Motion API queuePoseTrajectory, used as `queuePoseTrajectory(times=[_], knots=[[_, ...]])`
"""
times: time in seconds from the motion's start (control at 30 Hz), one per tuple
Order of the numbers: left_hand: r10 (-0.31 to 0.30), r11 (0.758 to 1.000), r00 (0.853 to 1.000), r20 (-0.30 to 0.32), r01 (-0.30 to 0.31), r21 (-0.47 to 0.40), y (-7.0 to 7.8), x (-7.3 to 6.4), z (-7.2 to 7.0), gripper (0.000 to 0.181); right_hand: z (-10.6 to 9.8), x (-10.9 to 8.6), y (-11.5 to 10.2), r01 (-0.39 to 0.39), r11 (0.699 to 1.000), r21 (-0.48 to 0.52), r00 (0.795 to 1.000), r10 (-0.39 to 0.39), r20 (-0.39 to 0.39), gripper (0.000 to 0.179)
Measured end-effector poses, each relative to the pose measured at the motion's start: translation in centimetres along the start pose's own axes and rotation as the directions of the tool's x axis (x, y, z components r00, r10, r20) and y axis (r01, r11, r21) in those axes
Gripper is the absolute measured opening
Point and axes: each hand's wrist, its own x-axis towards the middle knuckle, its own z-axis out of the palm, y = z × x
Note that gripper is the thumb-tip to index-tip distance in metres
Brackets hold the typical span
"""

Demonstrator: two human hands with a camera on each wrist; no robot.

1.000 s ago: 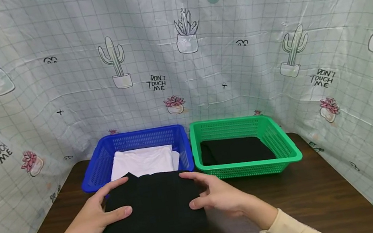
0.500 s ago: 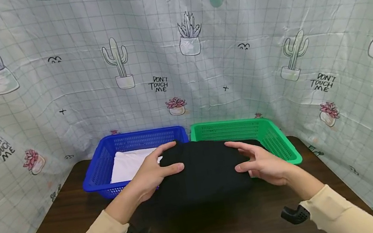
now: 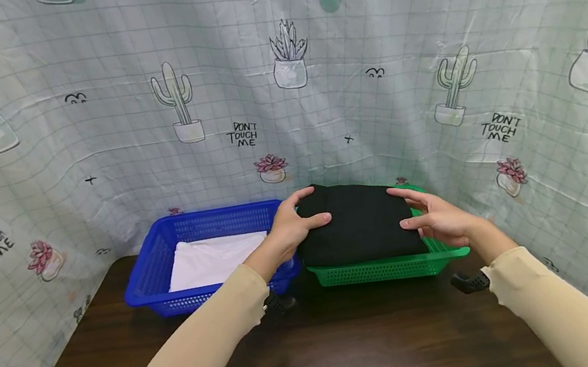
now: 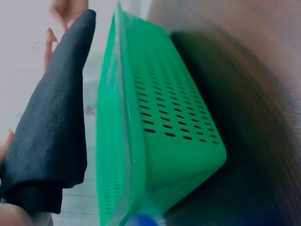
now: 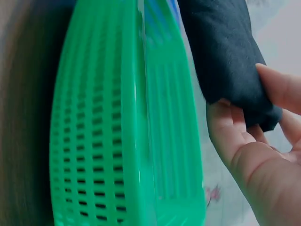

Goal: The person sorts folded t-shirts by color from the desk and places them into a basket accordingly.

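Observation:
A folded black garment (image 3: 360,221) is held above the green basket (image 3: 388,268), covering most of its opening. My left hand (image 3: 292,225) grips the garment's left edge, thumb on top. At the opposite edge, my right hand (image 3: 438,219) pinches it; in the right wrist view, fingers of the right hand (image 5: 261,155) go beneath the cloth (image 5: 225,52) while the thumb lies over it. Seen from the left wrist, the folded bundle (image 4: 51,122) hangs apart from the basket's rim (image 4: 123,94). Whatever lies inside the green basket is hidden by the garment.
A blue basket (image 3: 174,302) stands left of the green one, with folded white cloth (image 3: 214,260) inside. Both sit toward the back of a dark wooden table (image 3: 322,359). A patterned curtain (image 3: 233,90) hangs behind and along both sides.
Both hands have carried the black garment forward and to the right, from in front of the blue basket to over the green basket. The white cloth is now uncovered to view.

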Motion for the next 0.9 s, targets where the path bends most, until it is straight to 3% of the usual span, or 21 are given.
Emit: queuePoseTrajectory(times=[0.2, 0.37, 0.63, 0.9], knots=[[-0.005, 1.000, 1.000, -0.014, 0.005, -0.029, -1.1, 2.6, 2.0, 0.074, -2.0, 1.2, 1.1, -0.043, 0.998, -0.048, 0.998, 0.042, -0.039, 0.084], [-0.010, 0.999, 0.998, -0.059, 0.012, 0.045, -2.7, 4.0, 3.7, 0.073, -2.8, 1.9, 2.7, -0.088, 0.995, -0.046, 0.995, 0.086, -0.043, 0.084], [-0.069, 0.988, 0.994, -0.080, 0.079, 0.135, -5.1, 5.5, 5.2, 0.071, -3.0, 2.6, 4.9, -0.152, 0.984, -0.089, 0.987, 0.147, -0.063, 0.085], [-0.100, 0.968, 0.989, -0.110, 0.122, 0.221, -7.1, 6.6, 6.4, 0.070, -2.7, 3.3, 6.6, -0.165, 0.986, -0.035, 0.983, 0.161, -0.089, 0.087]])
